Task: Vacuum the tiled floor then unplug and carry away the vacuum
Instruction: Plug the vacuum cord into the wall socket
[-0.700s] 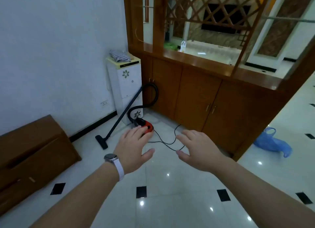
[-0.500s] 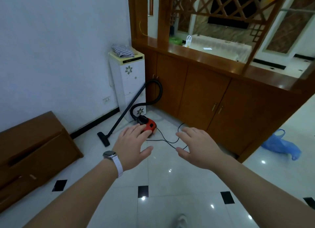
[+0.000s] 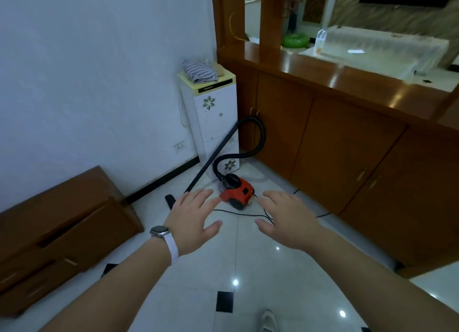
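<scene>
A small red and black vacuum [image 3: 237, 191] sits on the white tiled floor [image 3: 223, 262] ahead of me. Its black hose [image 3: 258, 138] loops up beside a wooden cabinet, and its dark wand [image 3: 211, 161] slants down to a floor nozzle [image 3: 170, 199] partly hidden behind my left hand. A thin black cord [image 3: 238, 213] trails across the tiles toward the cabinet. My left hand [image 3: 192, 220], with a white-strapped watch on the wrist, and my right hand [image 3: 288, 218] are held out in front, fingers spread, holding nothing, well short of the vacuum.
A white water dispenser [image 3: 211, 123] with folded cloth on top stands in the corner. A wall socket [image 3: 179, 146] is low on the white wall. A wooden drawer unit [image 3: 62, 232] lies at left. A long wooden cabinet [image 3: 347, 162] runs along the right. My shoe [image 3: 268, 320] shows at bottom.
The view has moved closer to the vacuum and tilted down; the blue bag at right has left the frame. Both hands stay spread and empty.
</scene>
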### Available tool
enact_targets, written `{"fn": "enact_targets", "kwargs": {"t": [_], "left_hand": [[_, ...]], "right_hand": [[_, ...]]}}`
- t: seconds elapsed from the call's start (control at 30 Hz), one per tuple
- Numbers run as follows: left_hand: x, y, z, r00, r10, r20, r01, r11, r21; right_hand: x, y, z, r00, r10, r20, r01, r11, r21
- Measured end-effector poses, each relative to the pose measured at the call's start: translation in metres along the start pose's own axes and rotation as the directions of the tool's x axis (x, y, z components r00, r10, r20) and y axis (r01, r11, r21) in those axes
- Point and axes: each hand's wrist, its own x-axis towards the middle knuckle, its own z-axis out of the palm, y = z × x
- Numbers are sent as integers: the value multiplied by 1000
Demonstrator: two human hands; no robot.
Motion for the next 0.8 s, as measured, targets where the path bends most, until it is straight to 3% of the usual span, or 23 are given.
{"fn": "enact_targets", "kwargs": {"t": [0.4,0.8], "left_hand": [[67,-53,9,989,-147,-4,147,989,6],[127,-198,49,994,-113,-6,113,992,-56]], "right_hand": [[133,35,-1,982,-189,26,189,982,20],[275,-9,7,992,-121,44,122,992,-23]]}}
